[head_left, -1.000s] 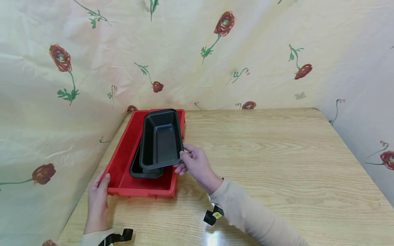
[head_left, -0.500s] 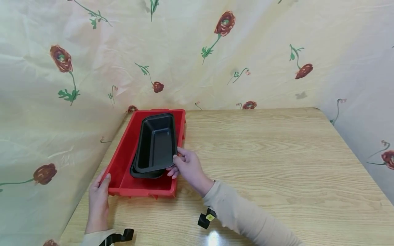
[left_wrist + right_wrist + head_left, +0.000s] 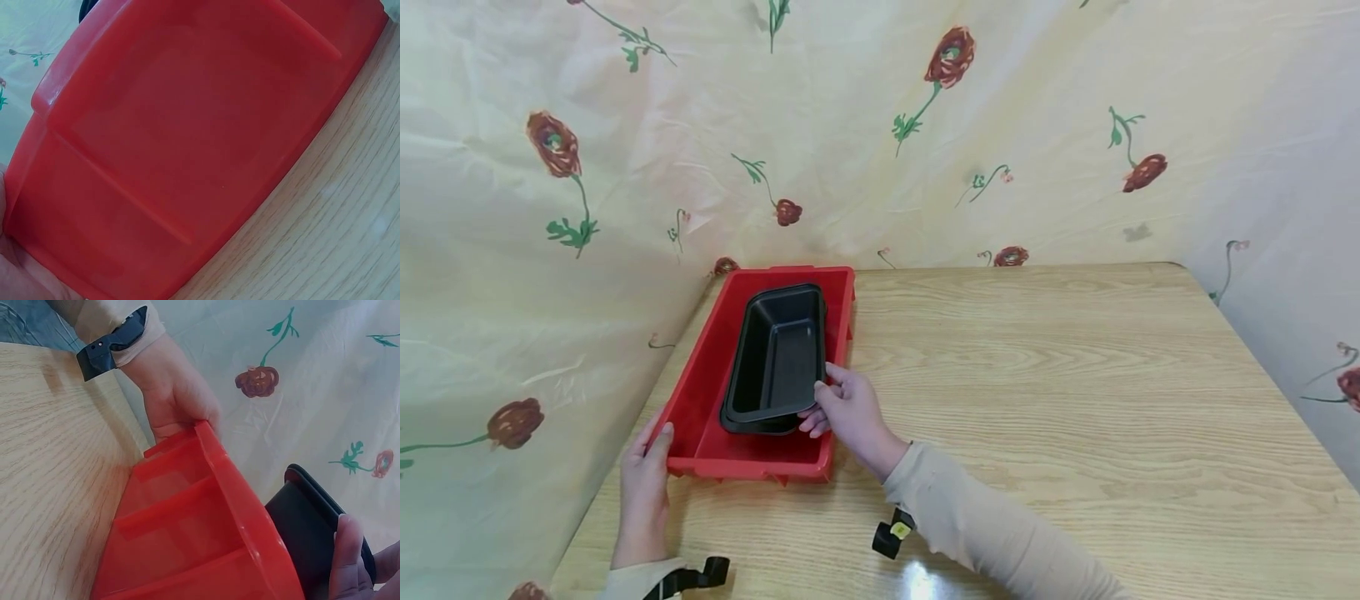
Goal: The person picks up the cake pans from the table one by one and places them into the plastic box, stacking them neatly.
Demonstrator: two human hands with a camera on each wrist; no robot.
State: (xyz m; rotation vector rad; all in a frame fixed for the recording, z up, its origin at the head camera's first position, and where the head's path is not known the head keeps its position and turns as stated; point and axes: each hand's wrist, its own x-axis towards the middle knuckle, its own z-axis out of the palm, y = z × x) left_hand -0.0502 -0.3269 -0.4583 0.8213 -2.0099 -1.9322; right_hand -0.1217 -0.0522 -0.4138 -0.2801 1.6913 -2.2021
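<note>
A black loaf pan (image 3: 788,358) is tilted over a second black loaf pan (image 3: 760,427), which lies in the red tray (image 3: 748,467). My right hand (image 3: 853,417) pinches the upper pan at its near right corner, thumb above the rim and other fingers below. In the right wrist view, the held pan (image 3: 306,528) shows above the tray's edge beside the right hand's fingers (image 3: 347,550). My left hand (image 3: 643,500) grips the tray's near left corner, thumb over the rim. Most of the lower pan is hidden under the upper one.
The tray stands on a wooden table (image 3: 1075,400), at its left side. Floral cloth (image 3: 865,150) hangs behind the table and along both its sides.
My right hand has moved left and a little nearer, lowering the upper loaf pan so that it lines up more closely over the lower one. The left hand stays on the tray.
</note>
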